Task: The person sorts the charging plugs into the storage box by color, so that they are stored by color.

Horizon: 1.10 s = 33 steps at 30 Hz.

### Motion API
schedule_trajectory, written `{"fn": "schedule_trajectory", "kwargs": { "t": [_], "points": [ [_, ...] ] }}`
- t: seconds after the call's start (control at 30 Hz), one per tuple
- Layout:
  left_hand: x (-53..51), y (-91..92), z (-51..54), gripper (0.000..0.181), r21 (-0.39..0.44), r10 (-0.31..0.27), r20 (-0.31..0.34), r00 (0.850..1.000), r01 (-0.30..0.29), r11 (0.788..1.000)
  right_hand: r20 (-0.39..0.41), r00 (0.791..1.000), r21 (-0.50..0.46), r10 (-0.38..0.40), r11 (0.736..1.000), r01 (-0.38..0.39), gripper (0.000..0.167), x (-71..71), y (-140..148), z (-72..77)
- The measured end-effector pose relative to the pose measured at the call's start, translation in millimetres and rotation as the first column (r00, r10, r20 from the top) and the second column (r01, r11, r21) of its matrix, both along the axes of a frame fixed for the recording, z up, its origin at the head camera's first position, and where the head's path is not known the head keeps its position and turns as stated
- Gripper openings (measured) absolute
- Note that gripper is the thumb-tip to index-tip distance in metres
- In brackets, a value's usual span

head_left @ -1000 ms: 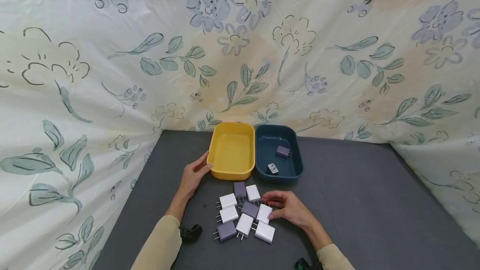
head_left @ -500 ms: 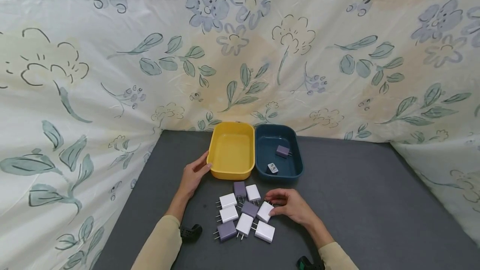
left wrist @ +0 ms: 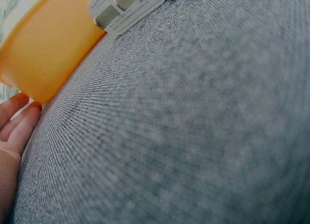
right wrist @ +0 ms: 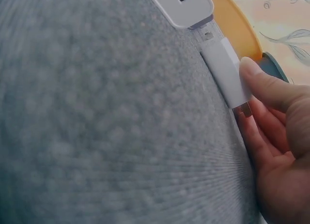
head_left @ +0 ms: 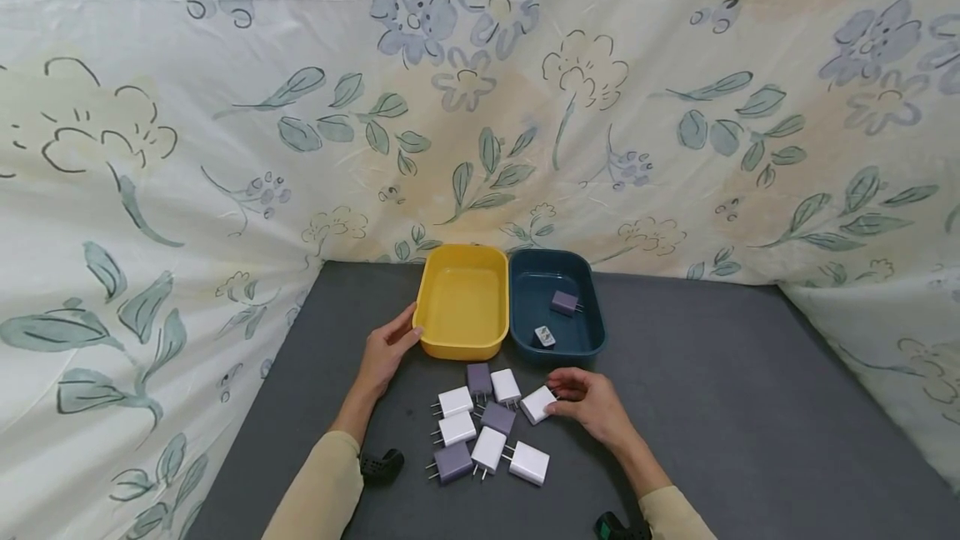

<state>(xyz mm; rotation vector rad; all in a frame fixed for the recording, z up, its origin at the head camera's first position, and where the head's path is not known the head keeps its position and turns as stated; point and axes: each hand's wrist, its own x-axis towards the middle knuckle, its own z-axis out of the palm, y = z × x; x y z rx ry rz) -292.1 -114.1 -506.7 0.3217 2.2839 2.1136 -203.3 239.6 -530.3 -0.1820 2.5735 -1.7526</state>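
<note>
My right hand (head_left: 592, 408) pinches a white charger plug (head_left: 536, 405) at the right side of a cluster of plugs. In the right wrist view my thumb lies on the white plug (right wrist: 225, 71), with its metal prongs by my fingers. My left hand (head_left: 386, 352) touches the left wall of a yellow tray (head_left: 463, 352). Its fingertips (left wrist: 31, 110) look nearly straight against the tray in the left wrist view. The cluster holds several white plugs (head_left: 529, 463) and three purple plugs (head_left: 453, 462), lying flat with prongs showing.
A dark blue tray (head_left: 596, 319) stands against the yellow one's right side. Inside it are a purple plug (head_left: 565, 302) and another plug (head_left: 544, 337) showing its white printed face. A grey cloth (head_left: 712, 407) covers the table, and a flowered curtain (head_left: 637, 107) hangs behind.
My right hand has drawn the white plug a little up and to the right, apart from the purple plug beside it, turning it slightly. My left hand stays at the yellow tray.
</note>
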Motion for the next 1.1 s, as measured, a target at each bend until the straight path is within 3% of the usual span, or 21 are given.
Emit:
{"fn": "schedule_trajectory", "kwargs": {
  "t": [0.23, 0.43, 0.73, 0.8, 1.1],
  "points": [
    [0.7, 0.6, 1.8, 0.055, -0.021, 0.01, 0.005, 1.0, -0.01, 1.0, -0.026, 0.996, -0.003, 0.084, 0.996, -0.084, 0.054, -0.2, 5.2, -0.4],
    [0.8, 0.7, 1.9, 0.055, -0.013, 0.017, 0.003, 1.0, -0.016, 1.0, 0.002, 0.991, 0.024, 0.134, 0.991, -0.134, 0.053, 0.1, 7.7, 0.3],
    [1.1, 0.1, 0.4, 0.056, -0.003, 0.003, 0.01, 1.0, -0.003, 1.0, -0.025, 0.992, 0.079, 0.125, 0.989, -0.123, 0.043, 2.2, 7.0, -1.0],
    [0.7, -0.1, -0.3, 0.056, 0.001, -0.003, 0.008, 1.0, 0.003, 1.0, -0.023, 0.992, 0.078, 0.124, 0.989, -0.122, 0.043, 4.9, 4.4, 5.0],
    [1.8, 0.2, 0.5, 0.055, -0.002, 0.008, 0.003, 1.0, -0.008, 1.0, 0.026, 0.995, -0.026, 0.094, 0.995, -0.093, 0.046, 4.2, 8.1, 0.3]
  ]
}}
